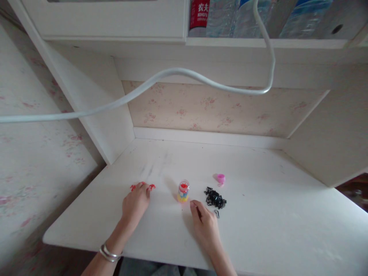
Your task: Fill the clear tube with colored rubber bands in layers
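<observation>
My left hand rests on the white desk, fingers curled forward over several small red rubber bands. My right hand lies near the middle of the desk with fingers pinched together just left of a heap of small black rubber bands; one stray black band lies beside its fingers. Between the hands stands a small clear jar holding coloured bands. Its pink lid lies behind the black heap.
A thick white cable hangs across the alcove above the desk. A shelf overhead holds water bottles. White side panels wall in the desk on the left and right. Silver bangles circle my left wrist.
</observation>
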A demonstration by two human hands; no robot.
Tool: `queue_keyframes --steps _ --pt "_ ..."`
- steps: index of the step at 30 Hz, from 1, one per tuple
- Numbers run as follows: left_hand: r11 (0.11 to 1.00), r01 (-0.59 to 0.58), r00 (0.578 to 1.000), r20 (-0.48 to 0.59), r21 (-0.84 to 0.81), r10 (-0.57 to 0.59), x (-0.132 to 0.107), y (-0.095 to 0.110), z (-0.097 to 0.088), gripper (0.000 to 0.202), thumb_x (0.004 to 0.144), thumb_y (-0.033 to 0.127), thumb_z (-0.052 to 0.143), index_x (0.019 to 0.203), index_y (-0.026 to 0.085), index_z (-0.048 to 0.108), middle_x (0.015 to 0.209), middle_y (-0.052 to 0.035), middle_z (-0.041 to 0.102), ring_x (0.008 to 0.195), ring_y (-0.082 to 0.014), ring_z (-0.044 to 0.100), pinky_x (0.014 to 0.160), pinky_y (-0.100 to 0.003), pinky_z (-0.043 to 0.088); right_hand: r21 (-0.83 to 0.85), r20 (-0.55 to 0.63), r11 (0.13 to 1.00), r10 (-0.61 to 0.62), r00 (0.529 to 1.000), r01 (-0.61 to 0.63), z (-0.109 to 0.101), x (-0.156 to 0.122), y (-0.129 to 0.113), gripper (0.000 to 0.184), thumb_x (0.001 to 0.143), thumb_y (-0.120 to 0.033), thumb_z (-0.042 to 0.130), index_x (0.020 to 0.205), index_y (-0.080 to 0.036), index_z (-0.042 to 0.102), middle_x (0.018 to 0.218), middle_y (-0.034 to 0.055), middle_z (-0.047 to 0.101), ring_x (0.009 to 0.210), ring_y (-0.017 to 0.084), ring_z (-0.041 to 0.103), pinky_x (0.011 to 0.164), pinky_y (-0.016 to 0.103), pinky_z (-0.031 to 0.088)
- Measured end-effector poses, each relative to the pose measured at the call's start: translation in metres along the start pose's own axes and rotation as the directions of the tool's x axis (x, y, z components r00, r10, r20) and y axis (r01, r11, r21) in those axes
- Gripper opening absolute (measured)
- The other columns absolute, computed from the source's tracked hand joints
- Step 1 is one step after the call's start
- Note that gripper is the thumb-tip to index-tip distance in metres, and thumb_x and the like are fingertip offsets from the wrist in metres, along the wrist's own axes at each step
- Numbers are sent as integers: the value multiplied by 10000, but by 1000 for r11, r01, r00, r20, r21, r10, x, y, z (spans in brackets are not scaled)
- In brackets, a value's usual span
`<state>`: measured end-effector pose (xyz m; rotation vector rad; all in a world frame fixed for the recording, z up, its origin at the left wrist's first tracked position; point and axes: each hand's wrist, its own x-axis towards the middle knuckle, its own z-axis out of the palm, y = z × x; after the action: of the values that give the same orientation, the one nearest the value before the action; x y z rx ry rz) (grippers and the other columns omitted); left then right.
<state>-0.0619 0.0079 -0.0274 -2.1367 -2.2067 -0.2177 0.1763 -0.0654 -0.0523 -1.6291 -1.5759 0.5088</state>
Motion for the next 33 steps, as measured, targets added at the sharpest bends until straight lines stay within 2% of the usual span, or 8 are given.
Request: queue_keyframes --steps 6,20,26,30,33 --pt "999 -49 999 10 19 49 0 2 2 317 948 301 335 954 218 641 1029 -58 649 776 -194 646 589 -268 452 12 4 1000 -5 1000 5 -1 -1 1 376 972 -405 337 944 -225 666 832 37 717 707 159 660 626 213 428" --pt "998 -15 999 45 -68 18 3 6 1 263 947 248 349 949 195 607 1016 -62 622 837 -170 632 615 -245 424 6 8 1000 -10 1000 10 -2 -1 0 391 972 -417 328 951 -229 671 825 37 714 695 158 652 614 211 420" --pt "997 -16 999 34 -70 19 2 6 -2 289 953 277 325 955 202 604 1032 -57 622 792 -175 636 579 -254 423 -4 18 1000 -7 1000 7 0 -1 3 392 969 -420 329 958 -224 667 824 45 710 684 167 645 614 224 417" --pt "994 -46 998 39 -98 50 0 6 -2 282 942 305 366 952 211 631 1049 -60 629 855 -180 634 623 -242 446 -6 24 1000 -8 1000 9 0 -1 3 392 969 -413 329 959 -220 670 822 50 714 688 170 652 615 223 421" --pt "992 -20 999 45 -122 26 -4 10 -3 298 935 355 389 987 219 649 1069 -68 636 837 -183 644 647 -252 465 -17 23 1000 -14 1000 14 0 -1 1 381 964 -405 340 952 -225 675 814 42 716 687 164 657 609 217 425"
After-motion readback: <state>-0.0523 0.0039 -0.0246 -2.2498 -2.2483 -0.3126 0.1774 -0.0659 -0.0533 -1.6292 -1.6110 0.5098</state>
